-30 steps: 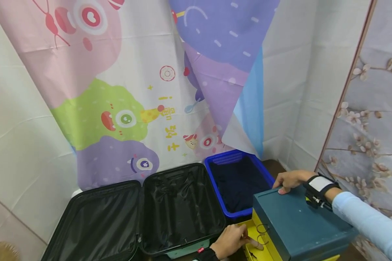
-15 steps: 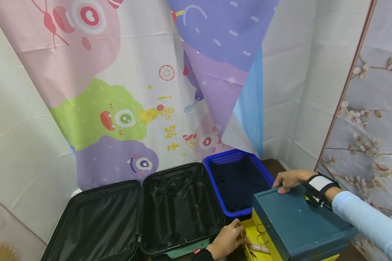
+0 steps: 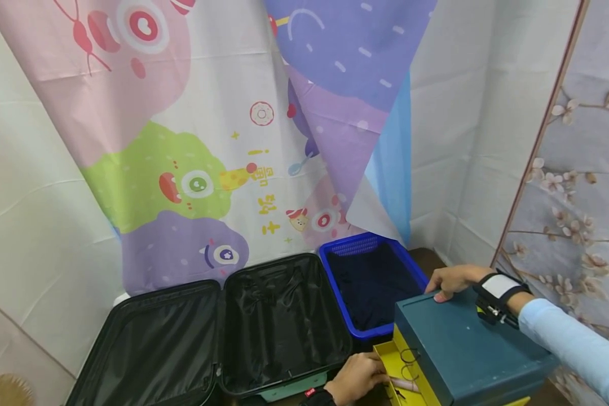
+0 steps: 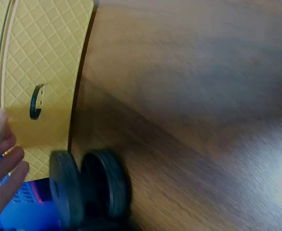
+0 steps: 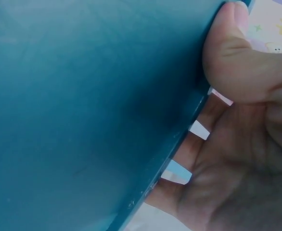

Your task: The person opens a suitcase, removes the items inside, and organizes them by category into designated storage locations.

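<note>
A dark teal drawer box [image 3: 472, 338] stands at the right with a yellow drawer [image 3: 383, 351] pulled out toward the left. My right hand [image 3: 451, 282] grips the box's far top edge, thumb on top and fingers over the side; the right wrist view shows the same hand [image 5: 242, 125] closely. My left hand [image 3: 357, 376] is at the drawer's front, fingers fairly straight at its edge. The left wrist view shows these fingers [image 4: 8, 175] beside the diamond-patterned drawer front [image 4: 49, 57] with its black loop pull [image 4: 36, 102]. Inside the drawer lie a pale pink tube-like thing [image 3: 405, 384] and thin black loops [image 3: 409, 363].
An open black-lined suitcase [image 3: 284, 327] lies left of the box, its black wheels [image 4: 105, 185] near my left hand. Behind stands a blue basket [image 3: 340, 299] with dark cloth [image 3: 367, 282] in it. A patterned curtain [image 3: 208, 84] hangs at the back.
My left hand has let go of the pink tube-like thing, which now lies in the drawer, and has moved to the drawer's front. The right hand has stayed on the box.
</note>
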A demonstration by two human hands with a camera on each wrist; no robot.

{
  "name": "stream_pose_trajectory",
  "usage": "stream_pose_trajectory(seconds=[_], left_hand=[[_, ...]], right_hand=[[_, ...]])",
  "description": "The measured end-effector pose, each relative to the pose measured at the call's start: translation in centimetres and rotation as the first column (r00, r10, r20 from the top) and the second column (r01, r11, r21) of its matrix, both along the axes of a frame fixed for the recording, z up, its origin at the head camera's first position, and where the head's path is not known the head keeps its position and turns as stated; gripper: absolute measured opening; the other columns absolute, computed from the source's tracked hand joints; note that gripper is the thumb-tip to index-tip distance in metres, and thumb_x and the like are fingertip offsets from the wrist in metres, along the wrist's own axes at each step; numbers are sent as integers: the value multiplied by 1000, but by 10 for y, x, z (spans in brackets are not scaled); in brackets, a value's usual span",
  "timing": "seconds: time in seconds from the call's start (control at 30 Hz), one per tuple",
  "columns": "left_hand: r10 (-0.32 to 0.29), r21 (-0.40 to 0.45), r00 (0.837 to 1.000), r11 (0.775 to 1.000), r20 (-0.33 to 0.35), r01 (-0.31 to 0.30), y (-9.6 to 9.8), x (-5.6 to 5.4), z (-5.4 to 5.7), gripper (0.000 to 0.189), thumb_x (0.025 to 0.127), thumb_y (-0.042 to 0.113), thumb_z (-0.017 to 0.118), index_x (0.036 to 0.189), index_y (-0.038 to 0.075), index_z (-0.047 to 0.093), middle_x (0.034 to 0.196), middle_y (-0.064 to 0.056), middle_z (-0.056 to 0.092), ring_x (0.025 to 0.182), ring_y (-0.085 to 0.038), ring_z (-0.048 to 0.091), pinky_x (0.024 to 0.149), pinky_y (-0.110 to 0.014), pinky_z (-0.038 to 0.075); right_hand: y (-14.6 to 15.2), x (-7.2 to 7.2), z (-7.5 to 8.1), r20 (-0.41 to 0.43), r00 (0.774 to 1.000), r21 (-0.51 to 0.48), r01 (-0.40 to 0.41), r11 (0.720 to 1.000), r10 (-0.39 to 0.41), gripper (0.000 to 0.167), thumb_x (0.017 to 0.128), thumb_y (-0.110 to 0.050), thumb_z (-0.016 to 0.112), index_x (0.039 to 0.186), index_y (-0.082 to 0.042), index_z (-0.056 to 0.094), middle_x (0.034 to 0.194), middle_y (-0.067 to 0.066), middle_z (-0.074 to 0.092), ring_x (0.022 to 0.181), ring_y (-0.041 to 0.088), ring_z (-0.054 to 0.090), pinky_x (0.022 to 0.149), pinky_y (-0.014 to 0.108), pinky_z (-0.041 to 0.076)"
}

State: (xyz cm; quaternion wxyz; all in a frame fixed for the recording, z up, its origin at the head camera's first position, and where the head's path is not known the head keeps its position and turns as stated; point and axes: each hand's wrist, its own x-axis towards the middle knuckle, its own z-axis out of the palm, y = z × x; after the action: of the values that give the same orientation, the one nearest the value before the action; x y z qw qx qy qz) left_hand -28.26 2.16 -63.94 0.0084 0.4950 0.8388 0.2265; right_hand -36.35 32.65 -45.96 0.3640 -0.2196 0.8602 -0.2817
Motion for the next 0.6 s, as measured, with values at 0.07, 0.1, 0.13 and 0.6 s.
stream_pose_trajectory(seconds=[0.07, 0.1, 0.13, 0.6], left_hand=[[-29, -42, 999, 999, -27, 28, 4, 2, 1, 10, 92, 20, 69, 98, 18, 77, 97, 10, 69, 85, 8, 59, 71, -7, 44], [-48, -69, 998, 997, -40, 45, 6, 3, 3, 11, 93, 19, 69, 101, 18, 77, 102, 10, 69, 89, 7, 60, 73, -8, 44], [-69, -101, 996, 993, -50, 64, 9, 5, 4, 14, 93, 17, 69, 106, 18, 76, 106, 10, 68, 93, 7, 60, 74, -8, 44], [-31, -16, 898, 1000, -439, 27, 10, 11, 12, 18, 87, 7, 70, 100, 17, 76, 106, 5, 70, 113, -12, 60, 94, -23, 44]], right_hand=[[0, 0, -1, 5, 1000, -4, -4, 1000, 4, 24, 92, 3, 61, 110, -4, 75, 99, 5, 73, 88, 15, 66, 83, 36, 54], [-1, 0, -1, 9, 1000, -8, -7, 1000, 8, 23, 93, 2, 61, 109, -4, 75, 99, 4, 73, 88, 15, 66, 83, 36, 54], [-1, 0, -1, 13, 1000, -11, -6, 1000, 7, 23, 93, 2, 61, 109, -5, 76, 98, 4, 73, 88, 15, 66, 83, 36, 54], [-9, 10, 3, -80, 996, 12, -45, 999, 46, 19, 94, 1, 60, 101, -7, 76, 88, -2, 70, 78, 8, 60, 74, 27, 52]])
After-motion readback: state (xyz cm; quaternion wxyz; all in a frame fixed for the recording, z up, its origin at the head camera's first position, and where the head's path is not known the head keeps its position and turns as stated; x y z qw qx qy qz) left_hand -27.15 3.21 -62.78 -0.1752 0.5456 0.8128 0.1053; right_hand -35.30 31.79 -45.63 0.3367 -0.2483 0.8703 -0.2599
